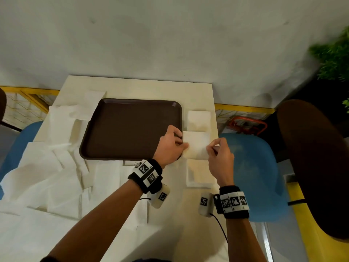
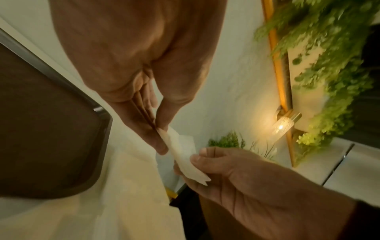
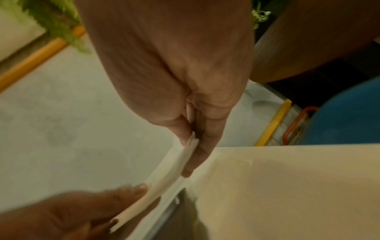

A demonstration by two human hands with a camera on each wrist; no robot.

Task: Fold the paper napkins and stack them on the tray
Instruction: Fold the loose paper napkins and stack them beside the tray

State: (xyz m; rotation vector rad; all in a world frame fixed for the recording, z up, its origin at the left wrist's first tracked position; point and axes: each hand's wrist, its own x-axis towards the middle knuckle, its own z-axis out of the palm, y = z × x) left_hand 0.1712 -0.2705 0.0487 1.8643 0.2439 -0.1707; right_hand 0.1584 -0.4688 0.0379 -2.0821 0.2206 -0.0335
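1. Holding 1 folded paper napkin (image 1: 196, 145) above the bench (image 1: 143, 87), left hand (image 1: 170, 146) and right hand (image 1: 220, 157) each pinch 1 end with closed fingers (image 2: 162, 146).
2. Tray (image 1: 132, 129) lies bare, just left of the napkin; left hand is nearer.
3. No legible writing; wristband markers only.

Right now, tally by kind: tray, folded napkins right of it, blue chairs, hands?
Tray: 1
Folded napkins right of the tray: 3, namely far, held, near
Blue chairs: 2, namely left, right
Hands: 2, left hand and right hand, both pinching the held napkin
Total: 8
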